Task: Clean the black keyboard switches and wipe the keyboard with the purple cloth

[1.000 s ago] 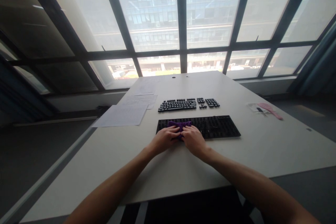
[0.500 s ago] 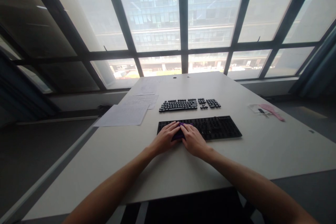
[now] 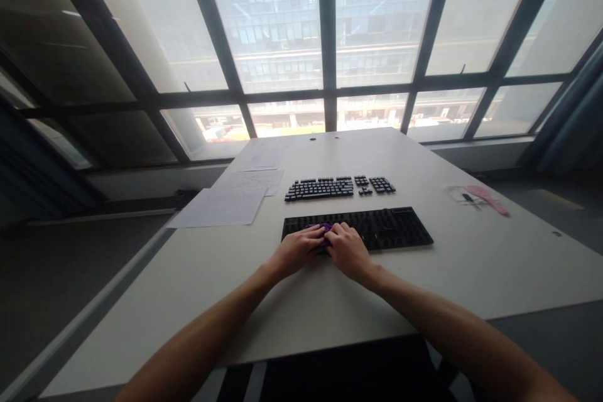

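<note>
A black keyboard base [image 3: 396, 229] without its keycaps lies across the white table in front of me. On its left part sits a soft purple mass [image 3: 325, 240] that looks like cleaning gel, mostly covered by my fingers. My left hand [image 3: 301, 246] presses on it from the left, fingers together and pointing right. From the other side my right hand [image 3: 347, 248] grips it with bent fingers, its fingertips close to the left hand's. Behind the base, the loose dark keycaps [image 3: 320, 188] are laid out in keyboard order, with the number block [image 3: 382, 185] on the right.
Printed sheets of paper [image 3: 219, 207] lie at the left edge of the table [image 3: 264, 320]. On the right are a pink brush-like item [image 3: 490, 200] and a clear bag with a small dark tool [image 3: 468, 198]. Tall windows [image 3: 277, 25] stand beyond the far edge.
My left fingers have slid down and toward the right, uncovering purple at the upper left. My right fingers have curled in more. The keyboard base and keycaps stay in place.
</note>
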